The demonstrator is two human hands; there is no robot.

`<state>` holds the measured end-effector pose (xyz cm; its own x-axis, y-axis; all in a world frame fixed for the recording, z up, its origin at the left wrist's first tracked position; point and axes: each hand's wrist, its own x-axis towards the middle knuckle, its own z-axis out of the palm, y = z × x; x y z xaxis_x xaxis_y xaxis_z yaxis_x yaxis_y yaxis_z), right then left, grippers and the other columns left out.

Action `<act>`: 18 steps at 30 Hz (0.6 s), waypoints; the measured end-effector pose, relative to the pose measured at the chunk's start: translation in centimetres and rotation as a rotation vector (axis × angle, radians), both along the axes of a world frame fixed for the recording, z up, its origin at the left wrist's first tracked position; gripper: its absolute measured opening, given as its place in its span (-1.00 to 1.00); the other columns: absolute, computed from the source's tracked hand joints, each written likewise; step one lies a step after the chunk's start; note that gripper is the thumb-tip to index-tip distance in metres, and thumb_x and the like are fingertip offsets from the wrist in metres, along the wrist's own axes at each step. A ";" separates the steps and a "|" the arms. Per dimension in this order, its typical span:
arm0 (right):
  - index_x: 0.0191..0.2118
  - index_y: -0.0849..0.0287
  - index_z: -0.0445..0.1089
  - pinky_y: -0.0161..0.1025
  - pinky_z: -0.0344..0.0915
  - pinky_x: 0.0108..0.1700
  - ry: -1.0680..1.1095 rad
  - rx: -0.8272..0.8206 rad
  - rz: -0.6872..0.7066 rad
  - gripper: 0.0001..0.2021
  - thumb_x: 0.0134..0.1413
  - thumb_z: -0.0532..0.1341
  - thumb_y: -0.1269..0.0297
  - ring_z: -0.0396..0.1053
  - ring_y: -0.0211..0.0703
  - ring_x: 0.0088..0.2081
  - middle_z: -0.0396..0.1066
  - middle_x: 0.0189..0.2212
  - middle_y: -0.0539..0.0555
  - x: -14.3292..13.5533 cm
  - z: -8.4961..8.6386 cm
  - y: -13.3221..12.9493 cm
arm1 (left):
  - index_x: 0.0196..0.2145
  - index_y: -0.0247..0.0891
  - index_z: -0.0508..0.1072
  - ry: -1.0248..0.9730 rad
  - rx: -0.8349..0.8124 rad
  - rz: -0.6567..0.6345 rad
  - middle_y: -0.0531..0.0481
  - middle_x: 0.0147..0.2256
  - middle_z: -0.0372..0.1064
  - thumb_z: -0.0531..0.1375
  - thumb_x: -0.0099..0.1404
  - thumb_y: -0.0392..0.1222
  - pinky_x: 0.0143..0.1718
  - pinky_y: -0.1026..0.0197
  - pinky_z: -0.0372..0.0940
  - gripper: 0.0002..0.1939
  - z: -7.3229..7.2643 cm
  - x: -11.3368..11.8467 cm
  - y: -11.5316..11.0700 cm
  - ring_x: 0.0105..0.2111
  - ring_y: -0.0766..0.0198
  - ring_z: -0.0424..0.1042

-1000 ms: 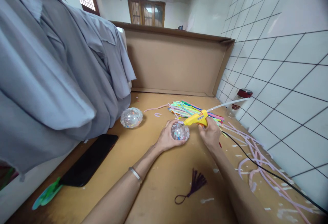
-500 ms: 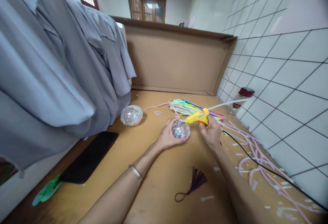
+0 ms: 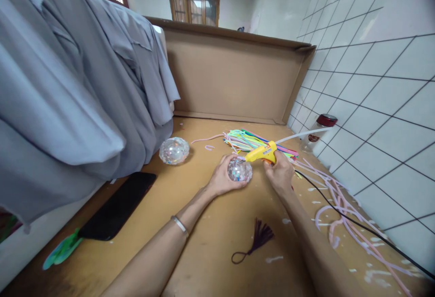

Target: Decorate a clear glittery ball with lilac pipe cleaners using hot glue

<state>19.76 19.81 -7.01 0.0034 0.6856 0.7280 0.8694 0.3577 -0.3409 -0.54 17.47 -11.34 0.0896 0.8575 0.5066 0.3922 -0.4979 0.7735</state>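
Observation:
My left hand (image 3: pixel 222 177) is wrapped round the left side of a clear, faceted ball (image 3: pixel 240 172) with coloured specks. A yellow glue gun (image 3: pixel 261 153) is gripped in my right hand (image 3: pixel 280 172), its nozzle at the ball's upper edge; a long pale glue stick (image 3: pixel 302 133) sticks out of its back. Whether the nozzle touches the ball is too small to tell. A second clear ball (image 3: pixel 174 150) sits on the wooden table further left. Between my forearms lies a dark purple tassel (image 3: pixel 260 238) with a loop.
Behind the glue gun lies a bundle of coloured fuzzy sticks (image 3: pixel 239 140). Pink and lilac strands (image 3: pixel 340 206) and a black cord (image 3: pixel 356 222) cross the right side, near a red-lidded jar (image 3: pixel 314 134). A black phone (image 3: pixel 118 206) lies left, beneath grey cloth (image 3: pixel 112 97). Cardboard (image 3: pixel 231 75) stands behind.
The whole view has shifted very slightly. Both hands keep their hold on the ball and the glue gun, with the nozzle still at the ball's top edge.

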 end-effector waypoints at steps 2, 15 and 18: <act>-0.35 0.11 0.28 -0.23 0.12 -0.33 -0.001 -0.008 -0.004 -0.88 -0.04 0.09 0.22 0.30 -0.04 -0.34 0.42 -0.39 0.10 0.0 0.0 0.0 | 0.08 -0.12 0.26 -0.005 0.000 -0.003 -0.11 0.05 0.27 0.46 -0.17 -0.16 0.15 -0.08 0.24 -0.16 0.0 0.0 0.0 0.08 0.00 0.33; -0.34 0.13 0.30 -0.24 0.12 -0.32 -0.002 -0.022 -0.013 -0.87 -0.03 0.09 0.24 0.31 -0.05 -0.34 0.43 -0.38 0.11 -0.1 0.1 -0.1 | 0.07 -0.07 0.27 -0.005 0.024 0.000 -0.08 0.03 0.29 0.46 -0.17 -0.18 0.15 -0.12 0.25 -0.18 0.1 0.0 0.0 0.07 0.00 0.34; -0.33 0.13 0.31 -0.24 0.10 -0.34 0.004 -0.030 -0.018 -0.85 -0.04 0.09 0.22 0.30 -0.05 -0.35 0.43 -0.38 0.11 -0.2 0.1 -0.1 | 0.06 -0.04 0.27 -0.009 0.014 -0.008 -0.08 0.03 0.29 0.46 -0.17 -0.18 0.15 -0.13 0.25 -0.18 0.1 0.0 0.0 0.07 -0.01 0.34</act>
